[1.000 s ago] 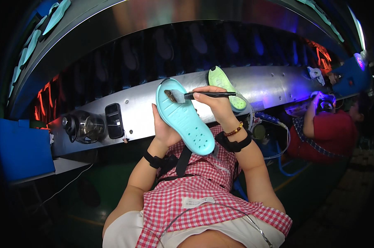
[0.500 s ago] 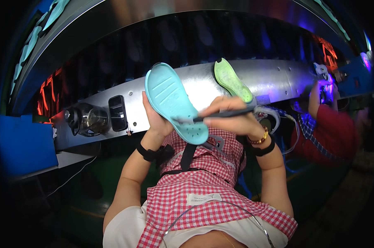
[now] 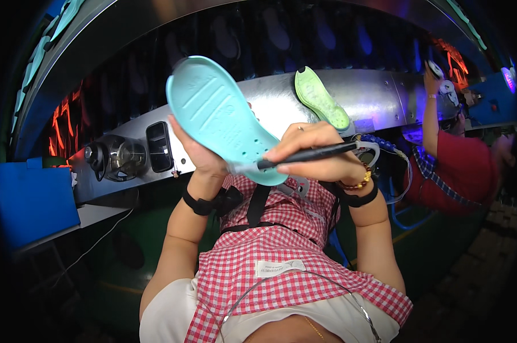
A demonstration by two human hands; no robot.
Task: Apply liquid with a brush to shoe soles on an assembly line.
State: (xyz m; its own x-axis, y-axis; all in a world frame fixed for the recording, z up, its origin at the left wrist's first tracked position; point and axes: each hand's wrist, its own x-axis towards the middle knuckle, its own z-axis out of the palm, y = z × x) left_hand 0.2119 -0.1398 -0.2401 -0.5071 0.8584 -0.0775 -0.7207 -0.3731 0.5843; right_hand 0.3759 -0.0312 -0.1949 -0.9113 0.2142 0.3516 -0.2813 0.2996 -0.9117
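A light blue shoe sole (image 3: 212, 106) is tilted in front of me, its grooved broad end up and left and its end with small holes down and right. Wrapped around its left edge from below, my left hand (image 3: 196, 153) grips it; most of those fingers are hidden behind it. My right hand (image 3: 321, 163) pinches a black-handled brush (image 3: 312, 154). The brush's pale tip is blurred and lies at the sole's lower left edge, by the holed end. Beyond my right hand, a green sole (image 3: 320, 98) rests on the metal ledge (image 3: 264, 97).
At left on the ledge stand a clear jug (image 3: 124, 160) with a dark lid and a black rectangular tray (image 3: 159, 147). A blue panel (image 3: 35, 200) is farther left. Dark sole shapes line the machine behind the ledge. A co-worker in red (image 3: 464, 166) reaches toward it at right.
My left hand has lifted the blue sole up and to the left. The brush tip has shifted from the sole's holed face to its lower left edge. The co-worker's arm has reached up.
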